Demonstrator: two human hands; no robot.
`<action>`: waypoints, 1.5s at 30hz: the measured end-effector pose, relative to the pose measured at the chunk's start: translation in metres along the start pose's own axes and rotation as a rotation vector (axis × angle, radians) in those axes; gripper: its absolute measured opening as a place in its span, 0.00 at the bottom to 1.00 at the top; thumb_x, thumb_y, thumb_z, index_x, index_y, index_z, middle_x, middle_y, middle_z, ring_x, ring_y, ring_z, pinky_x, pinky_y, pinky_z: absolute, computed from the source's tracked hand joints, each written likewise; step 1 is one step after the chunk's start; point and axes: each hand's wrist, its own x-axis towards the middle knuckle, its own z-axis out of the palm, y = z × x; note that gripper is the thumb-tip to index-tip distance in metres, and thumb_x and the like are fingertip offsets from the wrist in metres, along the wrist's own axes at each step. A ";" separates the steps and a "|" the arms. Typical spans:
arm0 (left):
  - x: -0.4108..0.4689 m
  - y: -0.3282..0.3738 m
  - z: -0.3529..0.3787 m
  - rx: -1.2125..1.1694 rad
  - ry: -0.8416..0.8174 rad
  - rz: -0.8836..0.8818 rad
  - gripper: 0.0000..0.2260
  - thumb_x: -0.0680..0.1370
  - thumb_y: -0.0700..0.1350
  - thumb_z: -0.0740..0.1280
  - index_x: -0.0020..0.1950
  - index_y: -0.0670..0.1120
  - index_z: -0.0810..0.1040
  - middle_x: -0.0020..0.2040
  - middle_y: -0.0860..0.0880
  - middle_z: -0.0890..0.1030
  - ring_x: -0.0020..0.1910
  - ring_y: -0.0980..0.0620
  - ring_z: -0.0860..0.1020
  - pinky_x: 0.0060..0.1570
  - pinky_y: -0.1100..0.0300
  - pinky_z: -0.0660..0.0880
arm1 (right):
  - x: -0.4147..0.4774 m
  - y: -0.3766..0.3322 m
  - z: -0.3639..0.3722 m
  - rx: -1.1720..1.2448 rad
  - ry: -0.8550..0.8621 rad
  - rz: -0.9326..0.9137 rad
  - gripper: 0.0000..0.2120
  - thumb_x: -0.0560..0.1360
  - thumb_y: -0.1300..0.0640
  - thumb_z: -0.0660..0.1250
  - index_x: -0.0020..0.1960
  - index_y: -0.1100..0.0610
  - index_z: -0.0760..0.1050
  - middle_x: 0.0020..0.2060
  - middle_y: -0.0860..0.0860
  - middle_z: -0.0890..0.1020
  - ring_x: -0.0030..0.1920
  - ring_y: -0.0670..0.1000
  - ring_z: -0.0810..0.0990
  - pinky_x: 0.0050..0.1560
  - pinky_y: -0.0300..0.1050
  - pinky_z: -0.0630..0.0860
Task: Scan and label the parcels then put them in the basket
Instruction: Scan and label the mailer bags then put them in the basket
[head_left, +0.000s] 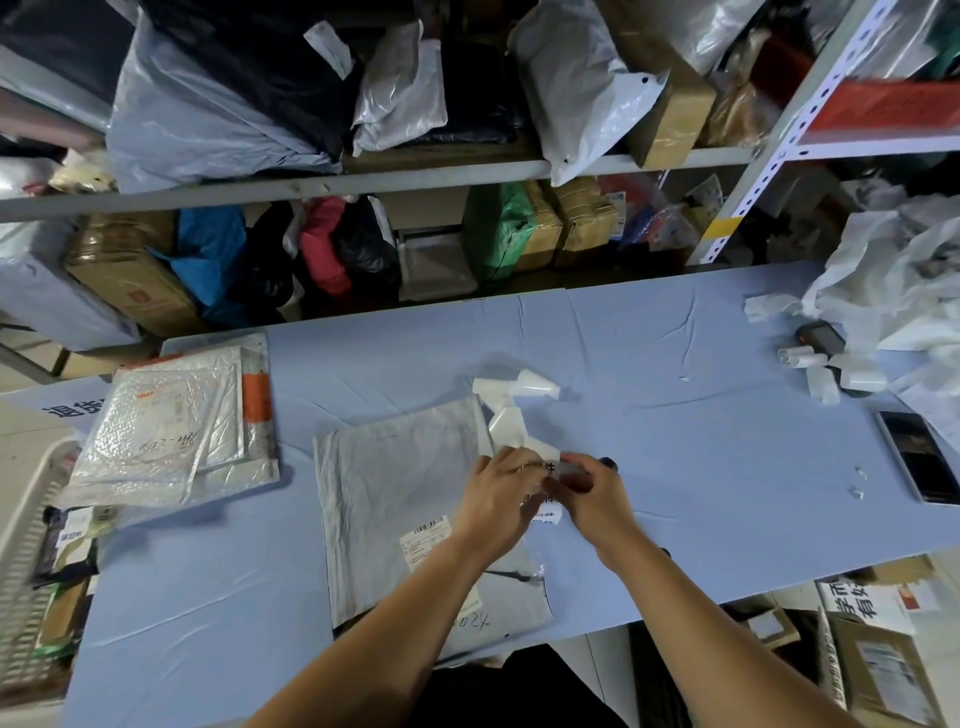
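A grey poly-mailer parcel lies flat on the blue table in front of me, with a shipping label near its lower right. Over its right edge my left hand and my right hand both pinch a strip of white printed labels. The strip's backing paper trails away toward the table's middle. A stack of bubble-wrap mailers sits at the left. A white slatted basket stands off the table's left end with dark parcels inside.
A handheld scanner, label rolls and crumpled white backing paper lie at the far right. A black phone rests near the right edge. Shelves packed with parcels run behind the table. Cardboard boxes stand lower right.
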 end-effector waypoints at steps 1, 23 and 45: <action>0.001 0.000 0.000 0.007 -0.009 0.023 0.08 0.74 0.44 0.71 0.52 0.51 0.80 0.53 0.58 0.78 0.53 0.52 0.75 0.48 0.58 0.68 | 0.000 -0.001 0.002 0.017 -0.005 0.000 0.20 0.74 0.59 0.74 0.63 0.52 0.74 0.45 0.44 0.82 0.47 0.45 0.83 0.42 0.35 0.77; 0.006 -0.003 -0.018 -0.191 -0.069 -0.225 0.12 0.81 0.46 0.64 0.38 0.46 0.77 0.36 0.49 0.79 0.38 0.53 0.73 0.39 0.59 0.67 | -0.004 -0.014 0.010 0.102 -0.077 -0.101 0.20 0.75 0.67 0.72 0.55 0.53 0.64 0.46 0.56 0.82 0.41 0.46 0.84 0.41 0.34 0.77; 0.002 0.001 -0.026 -0.589 -0.085 -0.588 0.06 0.79 0.44 0.68 0.44 0.45 0.82 0.41 0.55 0.83 0.43 0.55 0.81 0.41 0.62 0.76 | -0.015 -0.018 0.013 0.043 -0.093 -0.177 0.17 0.75 0.71 0.69 0.54 0.57 0.64 0.45 0.56 0.80 0.44 0.50 0.84 0.45 0.39 0.79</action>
